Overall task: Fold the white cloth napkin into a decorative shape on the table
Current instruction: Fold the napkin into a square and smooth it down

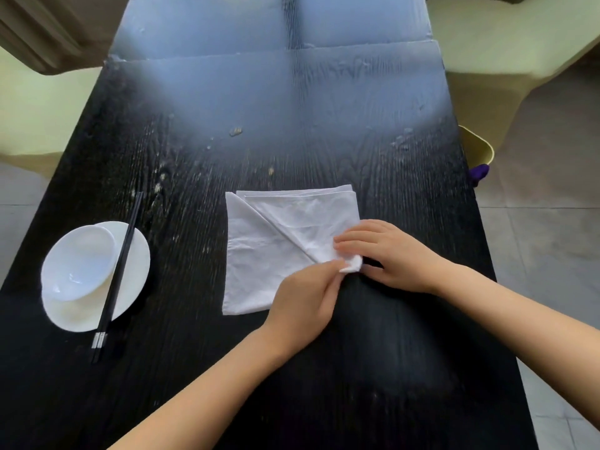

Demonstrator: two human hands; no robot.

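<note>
The white cloth napkin (276, 241) lies folded into a rough square on the black wooden table (194, 157), with a diagonal fold running from its upper left to its lower right corner. My left hand (305, 297) pinches that lower right corner from below. My right hand (389, 254) rests on the same corner from the right, fingers curled over the rolled tip. Both hands hide the napkin's near right edge.
A white bowl (78, 258) sits on a white plate (130, 287) at the left, with black chopsticks (117, 274) laid across them. Pale chairs (506, 43) stand beside the table on both sides. Crumbs (235, 131) dot the far tabletop.
</note>
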